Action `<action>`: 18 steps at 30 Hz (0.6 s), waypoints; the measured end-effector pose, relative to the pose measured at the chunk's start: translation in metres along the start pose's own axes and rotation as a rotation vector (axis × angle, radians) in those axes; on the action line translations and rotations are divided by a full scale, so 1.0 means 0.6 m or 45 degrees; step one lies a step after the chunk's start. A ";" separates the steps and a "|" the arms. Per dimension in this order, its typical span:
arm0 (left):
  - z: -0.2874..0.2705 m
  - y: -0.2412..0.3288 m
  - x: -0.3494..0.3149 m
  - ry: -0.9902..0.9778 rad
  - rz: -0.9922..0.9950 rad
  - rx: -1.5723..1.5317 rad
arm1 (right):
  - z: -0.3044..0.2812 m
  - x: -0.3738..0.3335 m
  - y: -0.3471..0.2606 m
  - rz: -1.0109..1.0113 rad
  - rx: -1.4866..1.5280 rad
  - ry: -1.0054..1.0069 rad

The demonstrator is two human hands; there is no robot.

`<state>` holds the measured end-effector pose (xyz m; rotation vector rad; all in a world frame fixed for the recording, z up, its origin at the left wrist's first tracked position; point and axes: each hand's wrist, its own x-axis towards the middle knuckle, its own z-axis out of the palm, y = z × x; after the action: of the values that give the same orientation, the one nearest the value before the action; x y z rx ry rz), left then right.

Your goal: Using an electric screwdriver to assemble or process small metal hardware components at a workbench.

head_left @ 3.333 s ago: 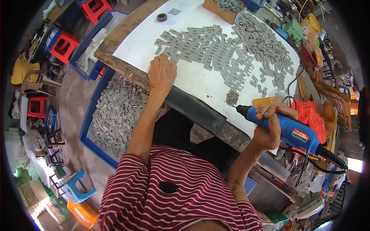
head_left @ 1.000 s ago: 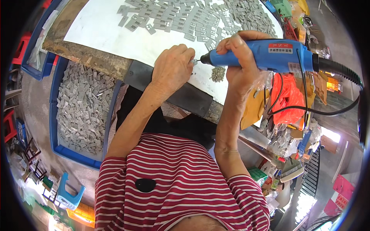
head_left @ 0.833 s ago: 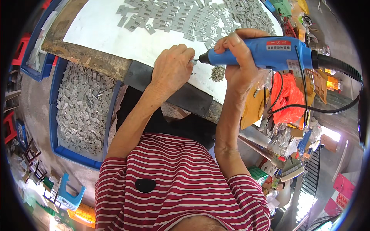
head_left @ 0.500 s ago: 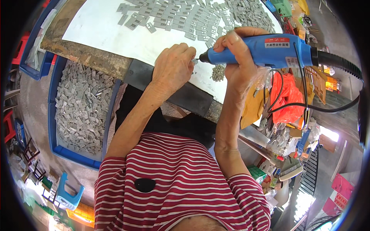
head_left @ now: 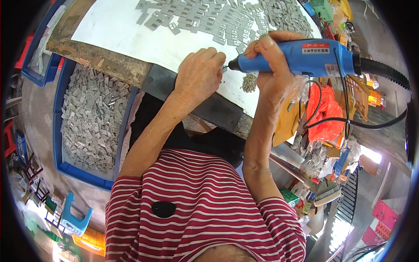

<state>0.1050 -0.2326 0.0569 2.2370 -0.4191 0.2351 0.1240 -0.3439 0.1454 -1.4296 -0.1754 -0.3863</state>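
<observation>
My right hand point(head_left: 275, 65) is wrapped round a blue electric screwdriver point(head_left: 312, 60), held level with its black nose pointing left. The thin bit at its tip meets the fingertips of my left hand point(head_left: 200, 74). That hand is closed in a pinch on a small grey metal piece point(head_left: 224, 68), mostly hidden by the fingers. Below the screwdriver's nose lies a little heap of tiny screws point(head_left: 249, 82) on a white sheet point(head_left: 118, 32). Rows of flat grey slotted metal pieces point(head_left: 224, 24) cover the sheet's far part, with a denser pile at the far right.
A blue bin point(head_left: 83, 174) full of similar grey pieces stands left of the bench point(head_left: 102, 61). A dark plate point(head_left: 218, 111) lines the bench's near edge. The screwdriver's black cable point(head_left: 384, 70) runs right, past a red plastic bag point(head_left: 325, 113) and stacked clutter.
The view has shifted slightly. Both hands keep the same hold, with the screwdriver bit still at the left fingertips.
</observation>
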 end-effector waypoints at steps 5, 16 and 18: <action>-0.001 0.000 0.000 -0.003 0.012 0.020 | 0.001 0.001 0.001 -0.008 -0.001 -0.019; 0.002 -0.010 0.005 -0.047 -0.079 -0.143 | 0.006 -0.005 0.006 -0.002 -0.095 -0.083; 0.004 -0.014 0.005 -0.068 -0.105 -0.241 | -0.001 -0.005 0.012 -0.009 -0.124 -0.104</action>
<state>0.1112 -0.2303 0.0503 2.0731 -0.3617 0.0883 0.1239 -0.3435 0.1378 -1.5423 -0.2304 -0.3468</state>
